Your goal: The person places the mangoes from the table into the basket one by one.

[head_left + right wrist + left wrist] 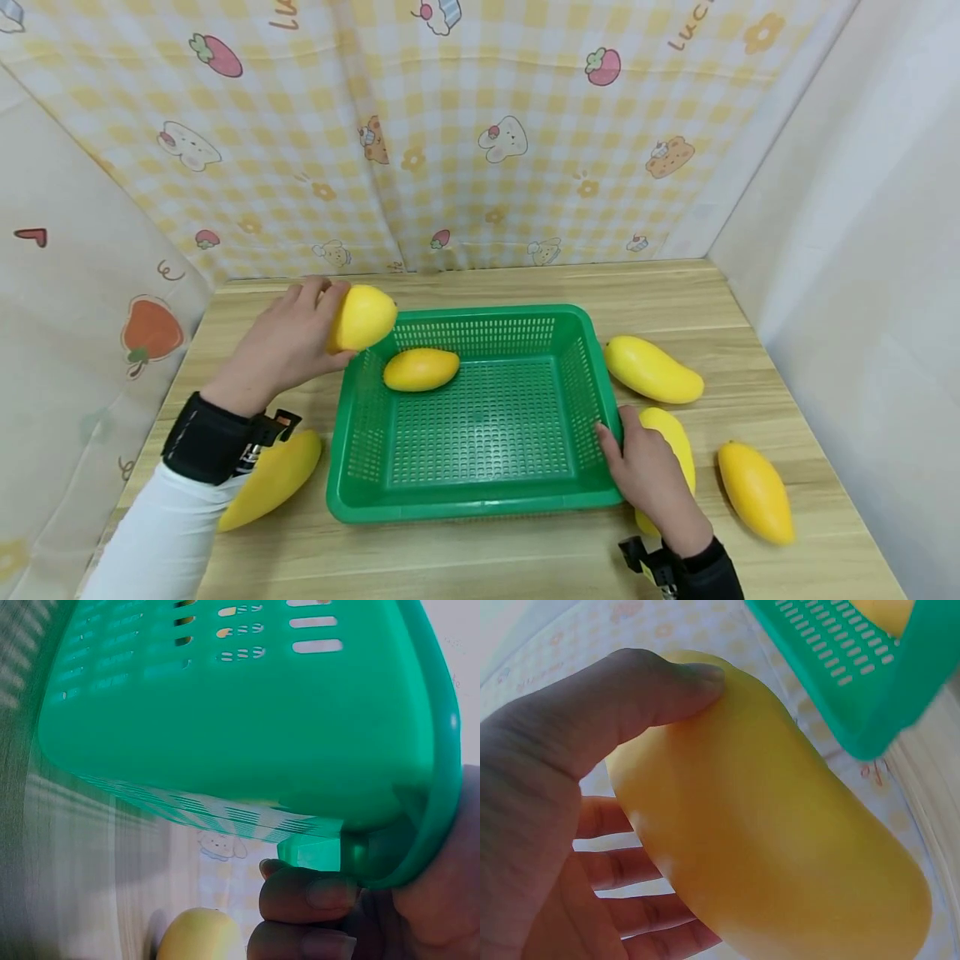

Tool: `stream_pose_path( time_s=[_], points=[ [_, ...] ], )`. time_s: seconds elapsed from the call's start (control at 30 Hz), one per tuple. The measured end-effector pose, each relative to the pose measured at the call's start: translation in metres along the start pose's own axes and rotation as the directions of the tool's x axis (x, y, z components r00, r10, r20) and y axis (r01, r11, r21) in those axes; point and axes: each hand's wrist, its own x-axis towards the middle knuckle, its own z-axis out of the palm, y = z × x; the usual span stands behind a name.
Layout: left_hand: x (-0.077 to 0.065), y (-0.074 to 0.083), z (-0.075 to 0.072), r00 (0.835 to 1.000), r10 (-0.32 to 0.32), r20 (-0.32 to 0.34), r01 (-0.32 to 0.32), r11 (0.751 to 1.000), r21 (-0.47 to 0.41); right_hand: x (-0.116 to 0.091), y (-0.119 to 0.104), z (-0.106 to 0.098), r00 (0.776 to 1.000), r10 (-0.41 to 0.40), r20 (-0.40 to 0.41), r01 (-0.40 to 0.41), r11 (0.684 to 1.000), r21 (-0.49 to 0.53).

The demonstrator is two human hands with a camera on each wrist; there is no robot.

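In the head view a yellow mango (363,318) is held by my left hand (285,342) above the far left corner of a green plastic basket (483,433). The left wrist view shows the thumb pressed along one side of this mango (765,817), fingers behind it. Another mango (422,370) lies inside the basket near its left wall. My right hand (652,467) grips the basket's right rim; in the right wrist view its fingers (300,896) curl under the rim (442,750). Part of a mango (671,437) shows from behind the right hand.
Right of the basket lie two more mangoes, one farther back (654,369) and one nearer the right edge (756,492). Another mango (281,475) lies left of the basket, partly covered by the left forearm. A patterned cloth (450,167) hangs behind the wooden table (465,567).
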Motion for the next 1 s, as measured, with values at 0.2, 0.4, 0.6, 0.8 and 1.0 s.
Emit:
stream_pose_path(
  time_s=[0.2, 0.4, 0.6, 0.8, 1.0],
  points=[
    [0.015, 0.016, 0.006, 0.998, 0.056, 0.018, -0.056, 0.998, 0.001, 0.000, 0.002, 0.000, 1.000, -0.010, -0.012, 0.010, 1.000, 0.000],
    [0.029, 0.032, 0.010, 0.997, 0.074, 0.029, -0.073, 0.997, -0.028, 0.000, 0.004, 0.000, 0.999, -0.021, -0.026, 0.021, 1.000, 0.012],
    [0.040, 0.045, 0.021, 0.994, 0.102, 0.049, -0.102, 0.995, -0.014, 0.000, 0.004, 0.001, 1.000, -0.018, -0.018, 0.018, 1.000, 0.015],
    [0.050, 0.059, 0.033, 0.986, 0.154, 0.065, -0.155, 0.988, 0.014, 0.001, 0.004, 0.002, 1.000, -0.014, -0.012, 0.014, 1.000, 0.024],
    [0.060, 0.073, 0.043, 0.974, 0.205, 0.094, -0.206, 0.979, 0.005, 0.000, 0.003, 0.002, 1.000, -0.013, -0.017, 0.014, 0.999, 0.030]
  ],
)
